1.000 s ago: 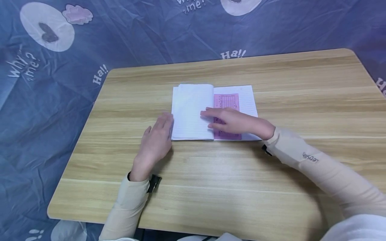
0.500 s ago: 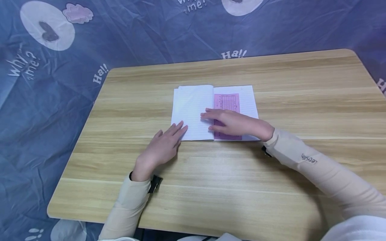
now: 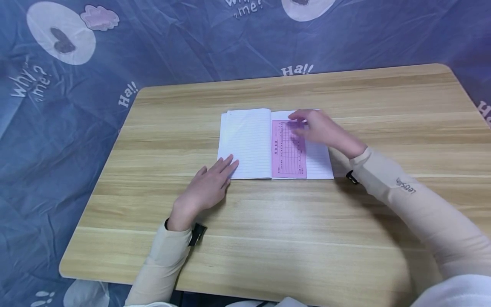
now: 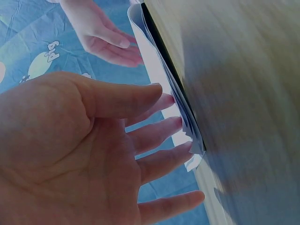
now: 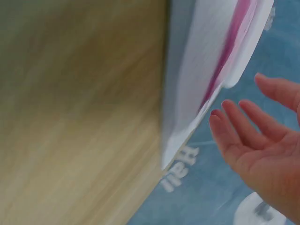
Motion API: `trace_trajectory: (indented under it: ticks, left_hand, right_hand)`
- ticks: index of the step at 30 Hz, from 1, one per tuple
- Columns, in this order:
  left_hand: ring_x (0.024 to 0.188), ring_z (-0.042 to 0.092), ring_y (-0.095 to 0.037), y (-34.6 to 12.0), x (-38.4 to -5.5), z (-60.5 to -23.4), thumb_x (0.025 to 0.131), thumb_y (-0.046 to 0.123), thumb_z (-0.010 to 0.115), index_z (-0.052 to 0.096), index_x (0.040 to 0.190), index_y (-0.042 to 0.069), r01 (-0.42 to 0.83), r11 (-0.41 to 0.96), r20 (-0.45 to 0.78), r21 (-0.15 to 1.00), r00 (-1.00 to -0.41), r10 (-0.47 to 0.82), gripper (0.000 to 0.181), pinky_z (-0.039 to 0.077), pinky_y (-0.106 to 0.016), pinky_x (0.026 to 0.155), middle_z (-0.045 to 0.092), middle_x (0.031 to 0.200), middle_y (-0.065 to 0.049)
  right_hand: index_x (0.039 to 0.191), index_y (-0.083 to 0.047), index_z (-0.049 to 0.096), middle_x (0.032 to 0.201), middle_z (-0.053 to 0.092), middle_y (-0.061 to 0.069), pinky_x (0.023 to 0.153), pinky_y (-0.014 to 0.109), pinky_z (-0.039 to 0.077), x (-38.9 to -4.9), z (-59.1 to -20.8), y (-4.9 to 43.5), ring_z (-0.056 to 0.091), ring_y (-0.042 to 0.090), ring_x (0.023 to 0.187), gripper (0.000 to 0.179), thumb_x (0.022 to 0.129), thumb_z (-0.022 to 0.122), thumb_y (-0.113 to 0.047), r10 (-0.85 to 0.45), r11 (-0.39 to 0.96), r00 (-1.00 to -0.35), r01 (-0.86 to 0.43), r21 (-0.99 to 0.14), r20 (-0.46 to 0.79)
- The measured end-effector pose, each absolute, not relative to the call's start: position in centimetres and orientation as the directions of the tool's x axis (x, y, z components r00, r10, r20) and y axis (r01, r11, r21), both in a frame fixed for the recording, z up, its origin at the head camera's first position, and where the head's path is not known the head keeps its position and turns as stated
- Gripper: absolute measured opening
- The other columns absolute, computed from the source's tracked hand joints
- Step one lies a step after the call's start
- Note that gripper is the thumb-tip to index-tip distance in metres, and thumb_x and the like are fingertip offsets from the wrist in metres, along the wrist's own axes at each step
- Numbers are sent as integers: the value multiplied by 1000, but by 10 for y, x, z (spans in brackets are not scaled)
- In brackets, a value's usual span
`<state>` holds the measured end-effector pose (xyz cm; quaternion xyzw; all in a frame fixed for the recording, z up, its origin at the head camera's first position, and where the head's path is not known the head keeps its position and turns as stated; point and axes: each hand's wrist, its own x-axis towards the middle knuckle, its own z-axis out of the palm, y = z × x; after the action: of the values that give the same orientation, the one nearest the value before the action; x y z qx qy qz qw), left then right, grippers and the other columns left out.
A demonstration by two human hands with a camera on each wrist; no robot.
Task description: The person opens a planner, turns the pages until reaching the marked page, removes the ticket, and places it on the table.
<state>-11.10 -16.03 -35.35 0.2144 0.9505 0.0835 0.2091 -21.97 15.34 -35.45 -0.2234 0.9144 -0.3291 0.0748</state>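
An open notebook with lined white pages lies flat on the table. On its right page, beside the fold, is a pink printed slip with a grid. My left hand rests its spread fingertips on the lower left corner of the left page; the left wrist view shows those fingers straight at the page edges. Over the upper part of the right page hovers my right hand, fingers loosely bent above the slip's top. In the right wrist view that hand holds nothing and is apart from the paper.
The wooden table extends around the notebook on all sides. Behind it and to the left hangs a blue printed cloth. A black strap piece sits at the left wrist, another at the right.
My left hand has shifted from the notebook's left edge onto the page's lower corner. The right hand has lifted off the fold and moved up and right, uncovering most of the slip.
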Motion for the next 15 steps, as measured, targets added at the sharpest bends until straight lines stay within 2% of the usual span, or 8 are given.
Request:
trace_trajectory:
  ticks: [3,8,15]
  left_hand:
    - [149,11,-24,-160,-111,-354,105,19,39,20,158,19,371,895,-363,248,-821,441,56,14,-59,115,11,164,0]
    - [149,11,-24,-161,-111,-354,105,19,39,21,158,18,372,894,-363,251,-820,443,56,15,-59,115,11,164,0]
    - [149,12,-24,-161,-110,-352,105,18,40,21,158,18,377,891,-356,252,-820,448,56,16,-59,115,12,163,0]
  right_hand:
    - [128,11,56,123,59,30,96,52,46,-229,-355,164,56,42,113,40,90,63,0,-365,715,-930,-255,-651,-37]
    - [125,9,58,118,61,29,92,48,48,-240,-360,173,58,41,108,40,88,67,-1,-286,736,-954,-161,-657,-88]
    - [119,5,64,106,67,19,73,26,44,-247,-365,170,60,27,94,36,86,73,-4,-214,705,-966,-50,-708,-145]
